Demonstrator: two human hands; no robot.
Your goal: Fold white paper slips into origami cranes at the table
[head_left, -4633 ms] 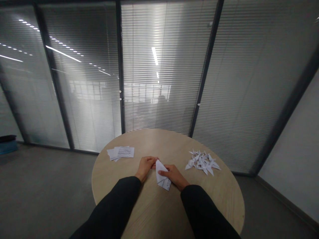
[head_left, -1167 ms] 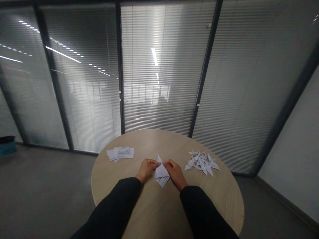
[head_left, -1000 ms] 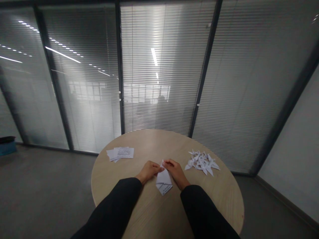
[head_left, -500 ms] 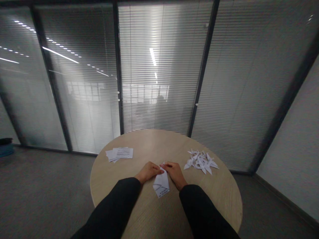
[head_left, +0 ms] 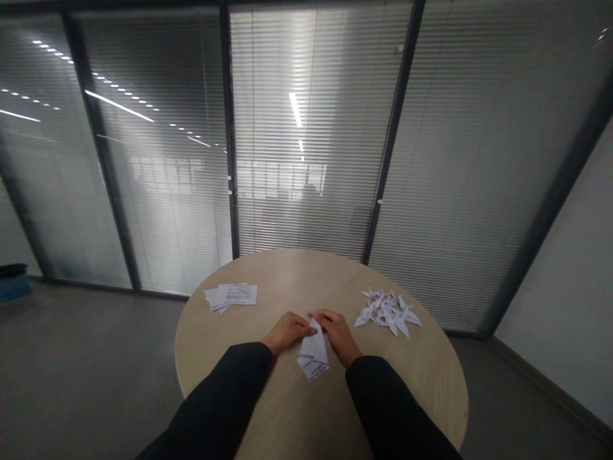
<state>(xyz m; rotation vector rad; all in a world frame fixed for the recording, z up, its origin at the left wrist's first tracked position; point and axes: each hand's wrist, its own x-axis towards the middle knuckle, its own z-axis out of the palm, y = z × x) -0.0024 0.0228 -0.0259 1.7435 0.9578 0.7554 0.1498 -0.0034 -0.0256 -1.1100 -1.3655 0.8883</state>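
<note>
A folded white paper (head_left: pixel 313 355) with printing near its lower tip lies on the round wooden counter (head_left: pixel 287 409), its far point between both hands. The left hand (head_left: pixel 286 332) and right hand (head_left: pixel 336 334) are half-closed, fingers pinching that point. Printed paper sheets (head_left: pixel 230 295) lie far left; a pile of paper cranes (head_left: pixel 387 313) lies right.

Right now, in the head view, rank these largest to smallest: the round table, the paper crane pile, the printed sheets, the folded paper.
Round table
Paper crane pile
Printed sheets and folded paper look alike; the folded paper is nearer the camera, so unranked.
</note>
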